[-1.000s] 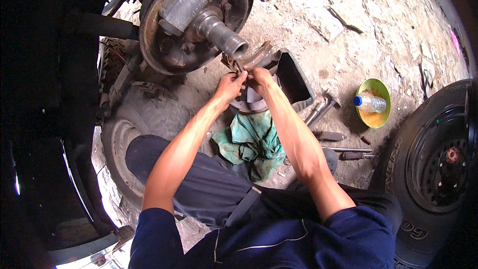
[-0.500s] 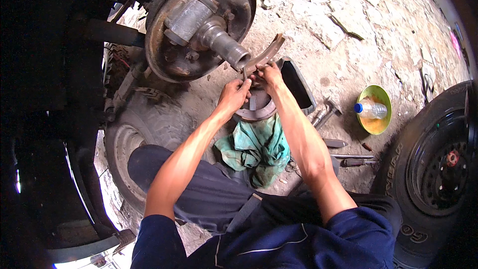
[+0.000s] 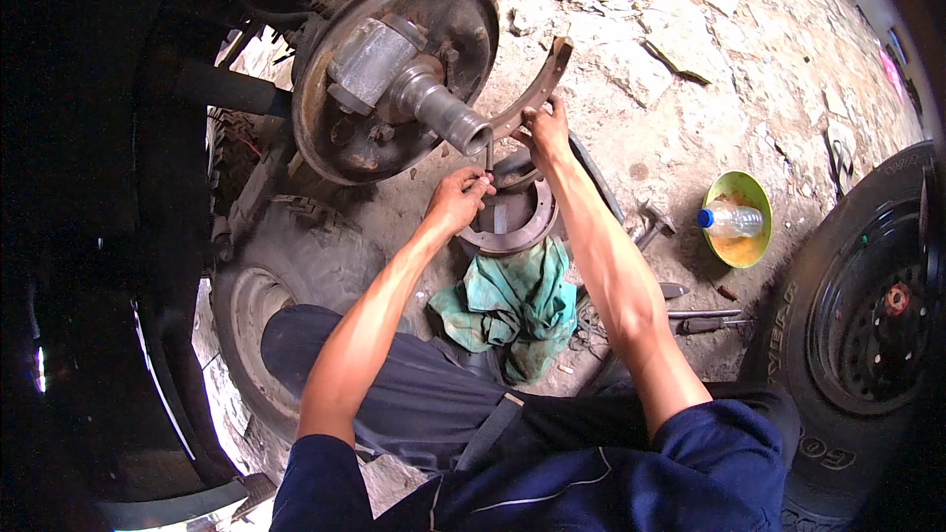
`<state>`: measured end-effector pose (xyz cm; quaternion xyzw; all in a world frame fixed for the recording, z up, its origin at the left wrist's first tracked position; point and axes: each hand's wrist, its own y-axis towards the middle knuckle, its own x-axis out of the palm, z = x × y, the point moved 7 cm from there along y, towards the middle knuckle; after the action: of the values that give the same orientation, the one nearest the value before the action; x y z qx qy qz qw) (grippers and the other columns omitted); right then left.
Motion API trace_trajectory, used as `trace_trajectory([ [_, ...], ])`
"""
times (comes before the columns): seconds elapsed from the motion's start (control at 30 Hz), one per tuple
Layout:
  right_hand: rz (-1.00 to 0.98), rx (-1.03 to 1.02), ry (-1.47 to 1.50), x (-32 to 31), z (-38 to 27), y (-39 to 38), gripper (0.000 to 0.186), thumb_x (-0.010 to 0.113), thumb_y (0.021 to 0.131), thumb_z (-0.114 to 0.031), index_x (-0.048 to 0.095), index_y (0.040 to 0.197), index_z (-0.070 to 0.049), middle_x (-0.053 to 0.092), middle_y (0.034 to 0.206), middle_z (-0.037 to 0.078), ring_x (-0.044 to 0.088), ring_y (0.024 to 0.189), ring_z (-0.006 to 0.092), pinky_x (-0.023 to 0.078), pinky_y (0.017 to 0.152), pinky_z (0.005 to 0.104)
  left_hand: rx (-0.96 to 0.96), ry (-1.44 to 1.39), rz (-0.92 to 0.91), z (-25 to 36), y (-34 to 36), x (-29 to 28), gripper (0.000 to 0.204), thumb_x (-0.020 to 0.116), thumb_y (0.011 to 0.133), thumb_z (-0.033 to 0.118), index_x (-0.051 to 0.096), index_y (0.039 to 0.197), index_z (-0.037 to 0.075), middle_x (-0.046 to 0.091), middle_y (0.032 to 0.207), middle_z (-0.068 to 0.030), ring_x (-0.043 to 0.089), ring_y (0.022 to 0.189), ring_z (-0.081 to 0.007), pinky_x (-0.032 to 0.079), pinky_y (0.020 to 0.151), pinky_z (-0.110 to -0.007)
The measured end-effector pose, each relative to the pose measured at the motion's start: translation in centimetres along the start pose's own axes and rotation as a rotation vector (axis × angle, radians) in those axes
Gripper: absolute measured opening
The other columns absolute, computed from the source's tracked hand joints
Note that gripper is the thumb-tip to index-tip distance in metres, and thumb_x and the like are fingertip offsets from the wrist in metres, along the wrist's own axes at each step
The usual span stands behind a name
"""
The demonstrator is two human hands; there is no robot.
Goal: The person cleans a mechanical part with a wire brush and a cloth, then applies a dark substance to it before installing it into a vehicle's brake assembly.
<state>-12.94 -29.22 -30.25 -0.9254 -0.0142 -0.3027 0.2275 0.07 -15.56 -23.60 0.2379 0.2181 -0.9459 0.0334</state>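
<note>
My right hand is closed around a curved brown brake shoe, which slants up and away to the right. A short thin metal rod stands upright in the pinched fingers of my left hand, just below the end of the axle tube. That tube juts from a round rusty backing plate with a grey metal block on it. Beneath my hands lies a round metal ring-shaped part, partly hidden, with a stained green cloth in front of it.
A dark container sits behind my right forearm. To the right lie a hammer, several hand tools and a green bowl holding a plastic bottle. Tyres stand at left and right.
My right hand has moved up and right with the brake shoe, which now stands steeper. My left hand stays near the tube's end, slightly lower, and more of the rod shows.
</note>
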Motion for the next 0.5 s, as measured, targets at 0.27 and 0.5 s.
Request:
trace_trajectory([
  [0.27, -0.029, -0.087, 0.105, 0.3, -1.7, 0.9, 0.047, 0.047, 0.090, 0.000, 0.032, 0.131, -0.016, 0.055, 0.100, 0.006, 0.055, 0.085, 0.0184, 0.054, 0.070, 0.0444, -0.075, -0.023, 0.010, 0.5, 2.2, 1.2, 0.038, 0.058, 0.094, 0.039, 0.064, 0.097, 0.001, 0.066, 0.081, -0.0039, 0.054, 0.063, -0.0085, 0.046, 0.057, -0.025],
  [0.5, -0.059, -0.024, 0.106, 0.4, -0.9, 0.6, 0.043, 0.049, 0.089, 0.000, 0.036, 0.128, -0.015, 0.056, 0.101, 0.005, 0.055, 0.085, 0.0180, 0.055, 0.067, 0.0420, 0.042, 0.030, 0.013, 2.3, 2.5, 2.4, 0.037, 0.053, 0.096, 0.037, 0.060, 0.092, 0.001, 0.063, 0.072, -0.0029, 0.056, 0.064, -0.0088, 0.046, 0.058, -0.025],
])
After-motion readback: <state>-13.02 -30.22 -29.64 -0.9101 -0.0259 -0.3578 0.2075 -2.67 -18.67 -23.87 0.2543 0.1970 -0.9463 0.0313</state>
